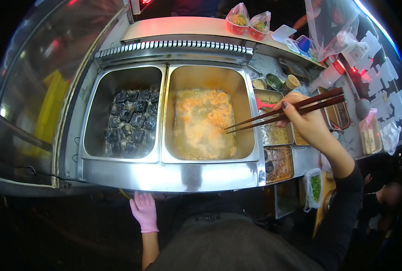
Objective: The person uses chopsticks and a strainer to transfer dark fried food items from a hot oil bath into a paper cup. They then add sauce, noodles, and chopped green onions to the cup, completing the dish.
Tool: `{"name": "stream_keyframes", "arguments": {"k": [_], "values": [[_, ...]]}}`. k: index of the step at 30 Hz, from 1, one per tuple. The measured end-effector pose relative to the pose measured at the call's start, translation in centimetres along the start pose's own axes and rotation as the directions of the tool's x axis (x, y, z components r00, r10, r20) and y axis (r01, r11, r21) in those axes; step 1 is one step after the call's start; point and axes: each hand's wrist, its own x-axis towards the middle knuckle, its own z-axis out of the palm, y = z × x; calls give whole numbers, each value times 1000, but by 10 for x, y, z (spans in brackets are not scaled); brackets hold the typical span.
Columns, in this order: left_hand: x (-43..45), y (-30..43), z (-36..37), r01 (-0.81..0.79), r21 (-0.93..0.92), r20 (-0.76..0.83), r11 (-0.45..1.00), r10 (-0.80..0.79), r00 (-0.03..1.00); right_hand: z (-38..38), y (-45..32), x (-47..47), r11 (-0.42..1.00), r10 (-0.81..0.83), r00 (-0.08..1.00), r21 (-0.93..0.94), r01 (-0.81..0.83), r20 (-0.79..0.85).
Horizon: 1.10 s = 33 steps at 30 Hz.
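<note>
In my right hand is a pair of long dark wooden chopsticks, their tips over the bubbling oil in the right steel fryer vat. Orange-brown food pieces float in that oil. The left vat holds many black, square-cut pieces in liquid. My left hand, in a pink glove, is by the front edge of the fryer, low and left of the vats. Its fingertips are partly under that edge, and whether they grip anything is hidden.
Right of the fryer stand steel trays of sauces, small bowls and a plastic basket. On the shelf behind are bagged red-and-white food bowls. A bag of green herbs lies lower right. People stand beyond the stall.
</note>
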Motion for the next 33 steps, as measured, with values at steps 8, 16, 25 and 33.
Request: {"name": "stream_keyframes", "arguments": {"k": [8, 16, 25, 33], "values": [[-1, -6, 1, 41, 21, -7, 999, -41, 999, 24, 32, 19, 992, -46, 998, 119, 50, -43], [-16, -17, -6, 10, 5, -3, 1000, -10, 1000, -4, 38, 21, 983, -111, 984, 130, 129, -140], [-38, -41, -23, -28, -40, -59, 999, 26, 998, -11, 47, 31, 983, -137, 990, 123, 134, 19], [-74, -23, -4, -48, -173, 403, 984, 115, 908, -10, 56, 37, 933, -250, 948, 213, 291, -198]]}}
